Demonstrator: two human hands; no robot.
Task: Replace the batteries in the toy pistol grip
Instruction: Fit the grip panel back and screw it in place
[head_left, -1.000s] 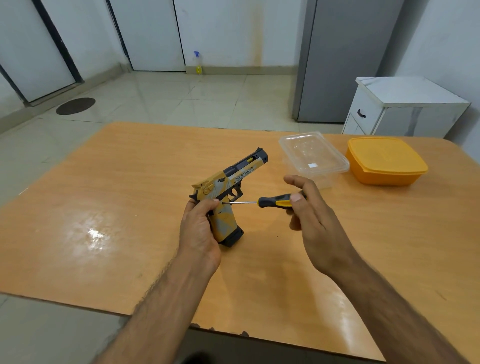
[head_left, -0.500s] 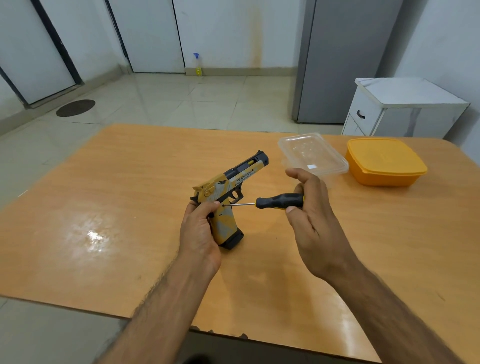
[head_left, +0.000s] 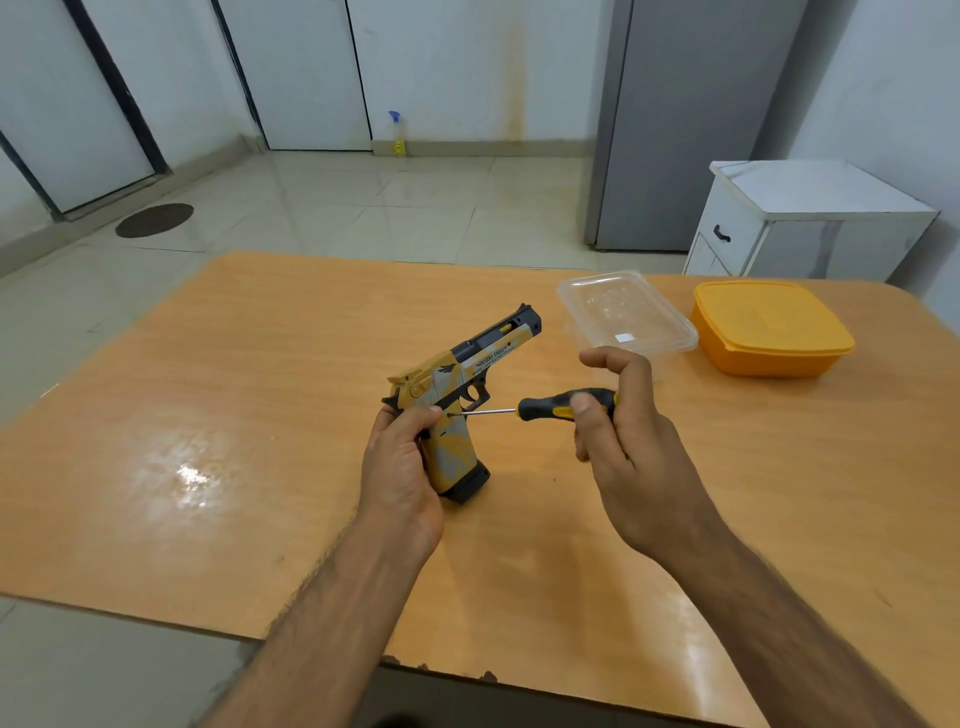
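A yellow, grey and black toy pistol (head_left: 462, 384) stands with the base of its grip on the wooden table (head_left: 260, 415), barrel pointing away and to the right. My left hand (head_left: 397, 467) is wrapped around the back of the grip. A screwdriver (head_left: 550, 408) with a black and yellow handle lies level, its thin metal tip touching the upper part of the grip just by my left thumb. My right hand (head_left: 623, 441) pinches the handle between thumb and fingers. No batteries are visible.
A clear plastic container (head_left: 623, 317) with its lid on sits behind my right hand, and an orange lidded box (head_left: 769, 327) stands to its right. Beyond the table are a white cabinet (head_left: 805, 223) and a grey fridge (head_left: 685, 119).
The right hand's fingers have shifted on the screwdriver handle, which has rolled so its yellow stripe shows differently. The pistol and left hand have stayed in place.
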